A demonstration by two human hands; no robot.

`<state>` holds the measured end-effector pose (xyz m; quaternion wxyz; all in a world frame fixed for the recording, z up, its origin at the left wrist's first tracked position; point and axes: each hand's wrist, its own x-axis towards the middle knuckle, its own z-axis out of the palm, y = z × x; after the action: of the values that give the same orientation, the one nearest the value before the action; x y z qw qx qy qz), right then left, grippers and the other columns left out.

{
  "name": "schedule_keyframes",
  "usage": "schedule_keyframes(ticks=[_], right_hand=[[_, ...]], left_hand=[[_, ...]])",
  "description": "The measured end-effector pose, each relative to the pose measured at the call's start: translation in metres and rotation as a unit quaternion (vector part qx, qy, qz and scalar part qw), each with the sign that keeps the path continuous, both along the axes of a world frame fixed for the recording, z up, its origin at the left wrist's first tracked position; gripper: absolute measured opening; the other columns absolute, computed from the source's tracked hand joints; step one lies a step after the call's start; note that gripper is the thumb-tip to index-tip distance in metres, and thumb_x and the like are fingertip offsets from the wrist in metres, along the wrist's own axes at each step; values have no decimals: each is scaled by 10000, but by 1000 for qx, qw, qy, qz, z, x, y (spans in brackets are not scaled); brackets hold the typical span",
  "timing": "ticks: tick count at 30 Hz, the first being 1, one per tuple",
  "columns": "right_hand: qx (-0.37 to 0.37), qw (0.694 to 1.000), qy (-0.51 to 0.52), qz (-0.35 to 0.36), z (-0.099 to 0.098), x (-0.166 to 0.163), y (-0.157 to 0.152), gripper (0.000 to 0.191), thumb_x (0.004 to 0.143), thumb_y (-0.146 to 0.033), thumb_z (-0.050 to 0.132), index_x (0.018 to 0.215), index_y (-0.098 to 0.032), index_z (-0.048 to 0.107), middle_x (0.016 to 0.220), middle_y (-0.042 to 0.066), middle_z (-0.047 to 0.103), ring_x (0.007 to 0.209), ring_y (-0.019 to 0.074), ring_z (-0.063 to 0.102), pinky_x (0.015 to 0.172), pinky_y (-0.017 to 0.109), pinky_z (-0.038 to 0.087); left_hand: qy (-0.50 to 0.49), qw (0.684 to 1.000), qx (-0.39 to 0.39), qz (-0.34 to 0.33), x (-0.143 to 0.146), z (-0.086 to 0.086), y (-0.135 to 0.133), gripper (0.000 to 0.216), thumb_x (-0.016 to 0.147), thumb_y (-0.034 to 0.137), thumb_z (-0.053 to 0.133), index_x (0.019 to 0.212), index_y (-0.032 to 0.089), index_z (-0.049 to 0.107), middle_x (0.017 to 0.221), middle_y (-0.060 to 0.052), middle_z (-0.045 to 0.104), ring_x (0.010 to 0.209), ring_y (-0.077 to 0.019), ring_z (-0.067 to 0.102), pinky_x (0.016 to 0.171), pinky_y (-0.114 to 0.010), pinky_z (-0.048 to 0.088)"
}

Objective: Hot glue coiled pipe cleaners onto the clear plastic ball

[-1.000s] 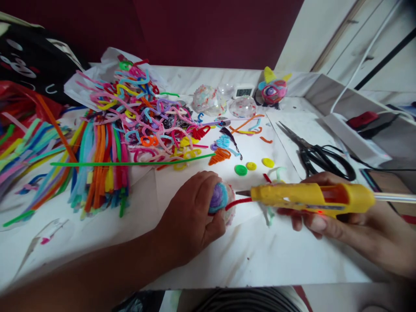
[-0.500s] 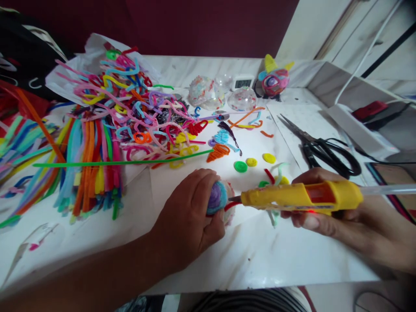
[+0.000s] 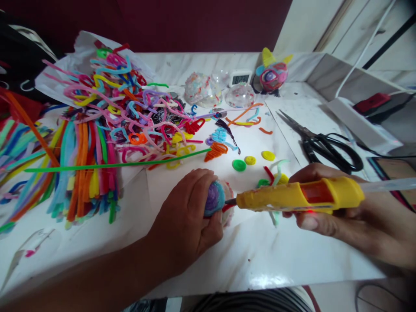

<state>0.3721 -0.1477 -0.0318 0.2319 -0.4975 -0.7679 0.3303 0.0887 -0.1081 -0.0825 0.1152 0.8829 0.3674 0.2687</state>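
Note:
My left hand is wrapped round a small ball covered with coiled purple and blue pipe cleaner; its far side is pale and speckled. In my right hand is a yellow hot glue gun, held level, with a clear glue stick in its back end and a red light glowing beneath. The gun's metal tip meets or nearly meets the ball's right side, by a short red pipe cleaner. Part of the ball is hidden behind my fingers.
Beyond my hands lie green and yellow discs, an orange coiled piece and black scissors. A heap of bent pipe cleaners and straight bundles fill the left. Clear domes and a decorated ball stand behind.
The glue gun has shifted slightly left, bringing its tip closer to the ball. My left hand keeps its hold. The whole view has shifted a little.

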Motion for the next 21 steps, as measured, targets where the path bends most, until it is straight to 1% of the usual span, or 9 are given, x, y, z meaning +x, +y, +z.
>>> schedule_keyframes(ticks=[4,7,10,13,15,18,21], right_hand=[[-3,1000,9,10,3,-1,1,298,861,-298,659,1117,-381,531,930,-42,637,671,110,673,541,165,573],[15,1000,-10,24,5,0,4,269,873,-274,645,1107,-367,551,954,-26,624,725,122,667,597,179,575],[38,998,-20,44,8,2,9,268,869,-284,647,1104,-358,542,939,-21,593,763,134,650,630,193,565],[48,997,-31,56,9,3,13,240,839,-317,674,1048,-354,561,935,-29,575,748,137,628,643,205,555],[41,997,-40,57,9,4,14,228,825,-318,688,1017,-355,571,953,-35,571,763,139,622,702,210,555],[29,997,-43,54,7,5,12,259,817,-318,694,1034,-366,562,960,-37,560,795,147,614,777,211,551],[23,997,-40,58,7,6,9,232,820,-315,688,1013,-370,575,956,-36,564,814,158,607,856,227,541]], left_hand=[[5,1000,7,-3,0,1,0,445,912,262,414,1338,137,385,1352,-151,489,1287,-263,451,1117,-459,402],[7,1000,11,-4,0,1,0,440,916,255,410,1335,124,390,1345,-154,492,1283,-259,453,1122,-448,399],[5,1000,14,-1,0,0,0,434,922,263,409,1331,120,398,1347,-161,493,1280,-265,453,1114,-458,405],[1,1000,18,-2,0,-1,0,435,925,263,411,1334,117,399,1348,-164,496,1277,-267,455,1108,-468,409],[1,1000,18,-4,0,-1,0,434,922,253,413,1327,98,409,1345,-171,495,1281,-262,451,1118,-457,398],[0,1000,19,-6,0,-2,0,439,917,254,420,1317,73,424,1338,-177,497,1286,-254,446,1138,-430,376],[-2,1000,27,-2,0,-3,0,448,922,268,420,1321,65,426,1338,-178,499,1288,-250,445,1147,-415,367]])
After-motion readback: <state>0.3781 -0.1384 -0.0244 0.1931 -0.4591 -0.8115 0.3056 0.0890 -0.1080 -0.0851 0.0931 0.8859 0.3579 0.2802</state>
